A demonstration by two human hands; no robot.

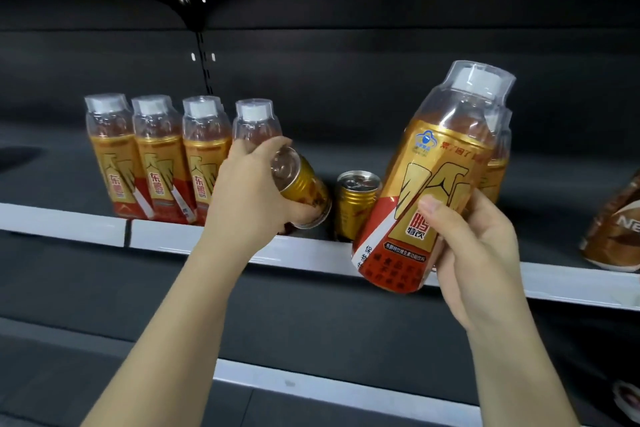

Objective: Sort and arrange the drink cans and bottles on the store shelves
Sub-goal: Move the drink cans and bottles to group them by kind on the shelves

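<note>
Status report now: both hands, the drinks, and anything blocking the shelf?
Left hand grips tilted gold can. Right hand holds gold bottle before shelf edge. Four bottles lined up left. Upright can stands in the gap.

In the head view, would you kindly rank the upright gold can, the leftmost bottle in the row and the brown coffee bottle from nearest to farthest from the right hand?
From the right hand:
1. Upright gold can, just to its left on the shelf.
2. Brown coffee bottle, at the right edge of the view.
3. Leftmost bottle in the row, far left.

A tilted gold can point(302, 191) and a gold-and-red bottle point(429, 191) are held off the shelf, a second can point(356, 204) upright between them.
</note>
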